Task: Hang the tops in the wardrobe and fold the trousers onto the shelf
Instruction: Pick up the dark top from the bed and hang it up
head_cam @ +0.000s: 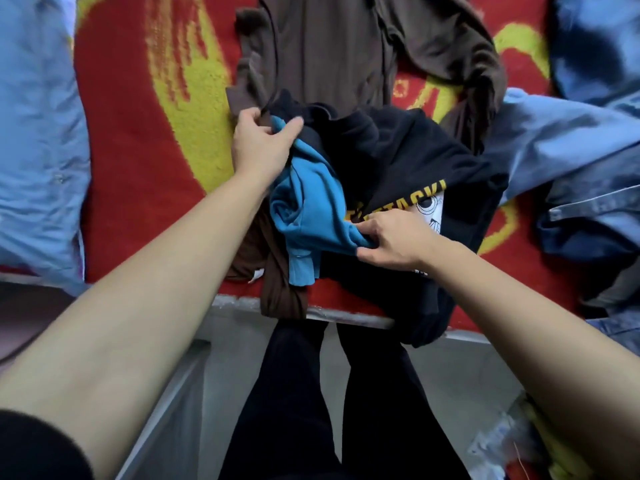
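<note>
A crumpled teal top [311, 202] lies on a heap of clothes at the bed's near edge. My left hand [259, 143] grips its far end, thumb over the fabric. My right hand [391, 237] pinches its near right corner. Under it lies a black T-shirt [415, 157] with yellow lettering and a white print, draped over the bed edge. A brown garment [322, 46] spreads out behind the heap, and more brown cloth [280, 292] hangs down at the front.
The bed carries a red and yellow blanket [138, 133]. A light blue shirt [34, 133] lies at the left. Denim garments [588, 133] are piled at the right. My legs in dark trousers [311, 393] stand against the grey bed frame [346, 317].
</note>
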Demonstrator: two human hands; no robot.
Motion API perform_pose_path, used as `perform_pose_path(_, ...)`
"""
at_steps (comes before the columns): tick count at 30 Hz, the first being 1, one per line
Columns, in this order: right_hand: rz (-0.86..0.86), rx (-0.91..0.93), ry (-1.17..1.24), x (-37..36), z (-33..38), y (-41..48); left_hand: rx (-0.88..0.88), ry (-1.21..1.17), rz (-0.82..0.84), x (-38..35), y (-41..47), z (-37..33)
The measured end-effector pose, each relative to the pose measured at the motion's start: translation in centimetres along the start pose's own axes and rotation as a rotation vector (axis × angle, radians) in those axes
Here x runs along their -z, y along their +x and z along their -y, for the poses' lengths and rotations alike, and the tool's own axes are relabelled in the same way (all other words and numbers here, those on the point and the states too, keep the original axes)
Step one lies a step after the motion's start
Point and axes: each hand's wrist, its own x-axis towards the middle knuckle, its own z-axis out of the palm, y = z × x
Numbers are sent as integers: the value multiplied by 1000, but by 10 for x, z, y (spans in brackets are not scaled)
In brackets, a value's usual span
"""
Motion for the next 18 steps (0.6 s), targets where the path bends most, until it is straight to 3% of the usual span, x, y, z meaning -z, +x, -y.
perform_pose_path(3,-104,-104,116,15,5,0,-72,7,35,-7,-3,-2)
perform_pose_path(6,-622,-229,312,37,11,11,-139,-11,44,-4,-19,-1)
perform_pose_path(8,-797,-235,315,53,11,21,-181,-10,62,3,-29,3)
perform_pose_path(10,-752,-183,223,71,7,29,-241,-39,61,14,-38,2)
perform_pose_path(12,-588,-125,177,92,7,31,-269,-65,35,29,-50,-8)
perform_pose_path(15,-399,-85,252,112,19,16,-275,-127,-63,61,-71,-30)
perform_pose_path(18,-511,-13,246,139,42,-20,-311,-182,-190,105,-104,-66)
